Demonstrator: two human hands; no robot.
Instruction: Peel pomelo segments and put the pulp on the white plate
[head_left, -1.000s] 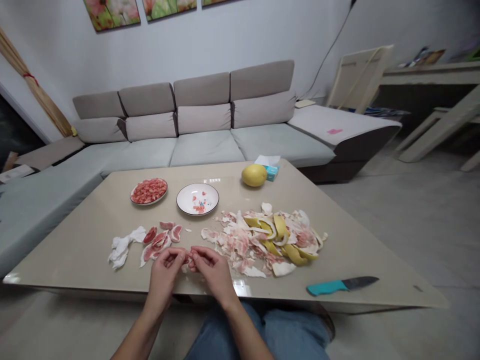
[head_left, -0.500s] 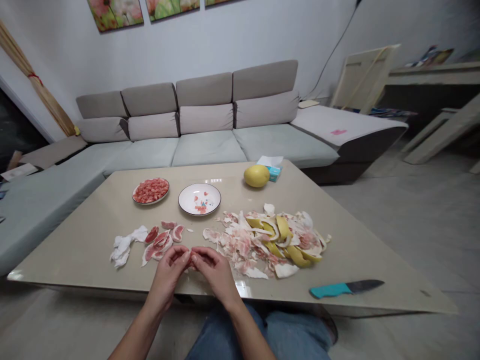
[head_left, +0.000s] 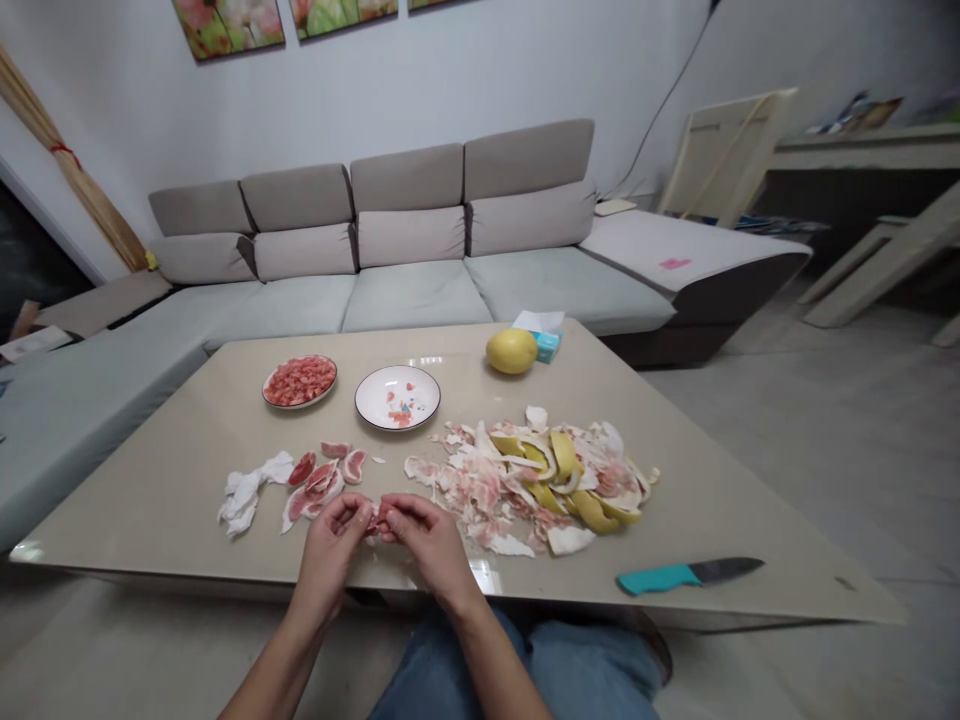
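My left hand [head_left: 330, 553] and my right hand [head_left: 429, 544] meet over the near edge of the beige table [head_left: 187, 440]. Both pinch a small pink pomelo segment [head_left: 379, 519] between their fingertips. Just beyond my left hand lie several pink pomelo segments [head_left: 322, 480] beside white pith scraps [head_left: 246, 494]. To the right of my right hand spreads a heap of yellow rind and pink membrane [head_left: 536, 480].
A plate of peeled pink flesh [head_left: 299, 381] and a near-empty white plate [head_left: 397, 396] stand farther back. A whole yellow pomelo [head_left: 511, 351] and a tissue pack [head_left: 540, 333] sit near the far edge. A teal-handled knife [head_left: 686, 575] lies at the near right. A grey sofa [head_left: 405, 260] is behind.
The hands stay together on the segment, with only small finger shifts. The view has shifted slightly.
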